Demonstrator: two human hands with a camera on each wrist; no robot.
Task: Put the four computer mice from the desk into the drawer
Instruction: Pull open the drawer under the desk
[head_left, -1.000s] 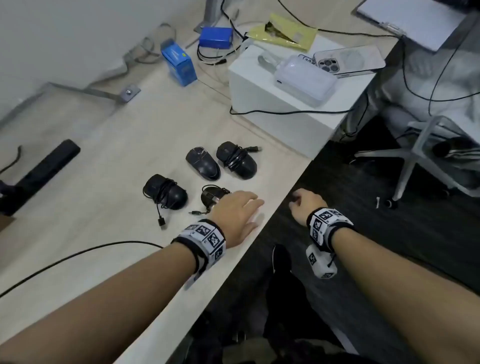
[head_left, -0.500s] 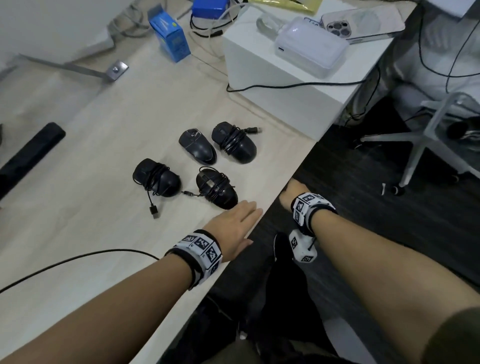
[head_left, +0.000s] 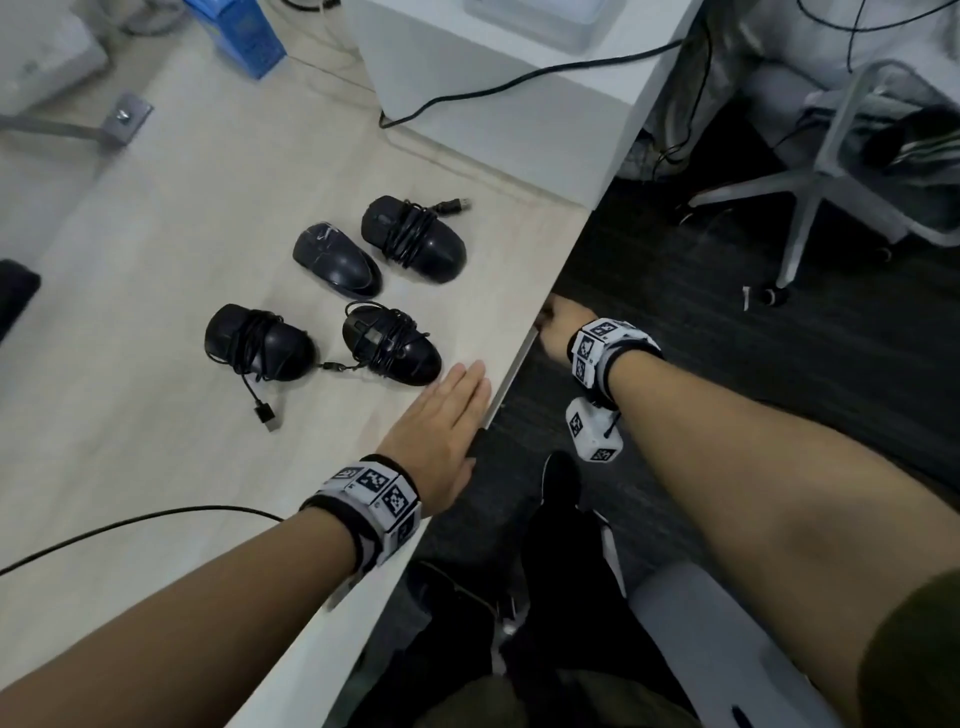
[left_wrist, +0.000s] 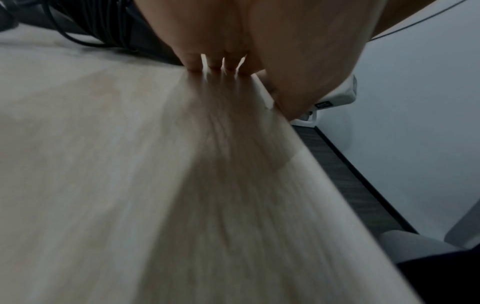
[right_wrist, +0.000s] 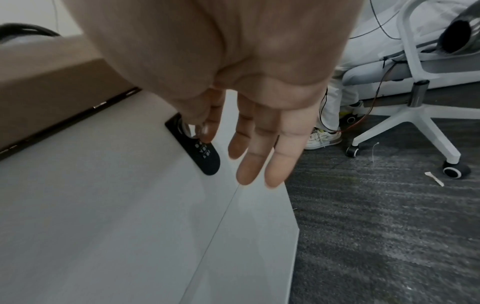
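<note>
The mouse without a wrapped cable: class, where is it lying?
Head view: unwrapped mouse lies mid-desk, back row, immediately left of a cable-wrapped mouse.

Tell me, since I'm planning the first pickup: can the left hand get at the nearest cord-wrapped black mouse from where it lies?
Probably yes. The left hand lies flat on the pale wooden desk, its fingers just short of the nearest cord-wrapped black mouse, with nothing between them.

No text is legible (the black lock plate (right_wrist: 205, 156) bears blurred marks).
</note>
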